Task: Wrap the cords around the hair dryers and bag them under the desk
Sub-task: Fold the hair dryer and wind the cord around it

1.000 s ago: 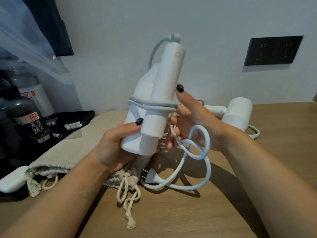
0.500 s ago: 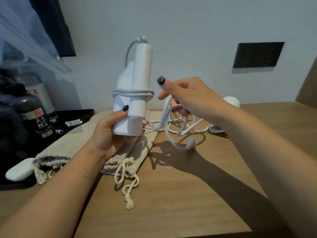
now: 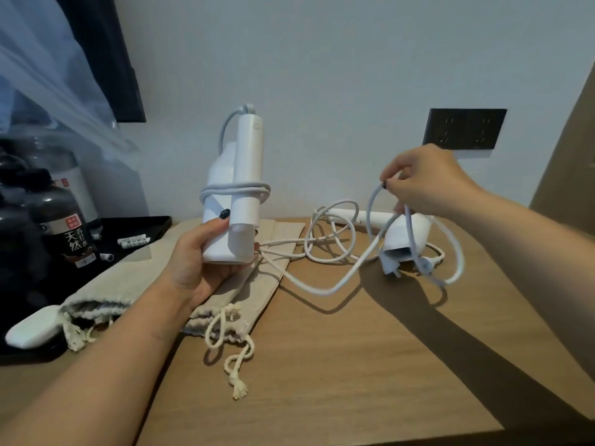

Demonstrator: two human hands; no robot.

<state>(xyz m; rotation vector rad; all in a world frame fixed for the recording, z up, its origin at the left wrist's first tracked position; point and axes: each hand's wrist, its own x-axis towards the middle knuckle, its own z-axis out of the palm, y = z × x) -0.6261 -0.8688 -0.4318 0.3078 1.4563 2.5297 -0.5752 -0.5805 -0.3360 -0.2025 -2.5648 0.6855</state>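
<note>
**While one dryer waits, a cord goes round the other**

As the left hand grips the base of a folded white plastic hair dryer upright above the wooden desk, the right hand pinches a loop of its slack white cord, fingers curled round it, out to the side. Two turns already bind the body. Winding well likely means keeping the cord taut and laying each turn beside the last. A second white dryer lies behind, its cord loose. Beige drawstring cloth bags lie beneath the held dryer.
</note>
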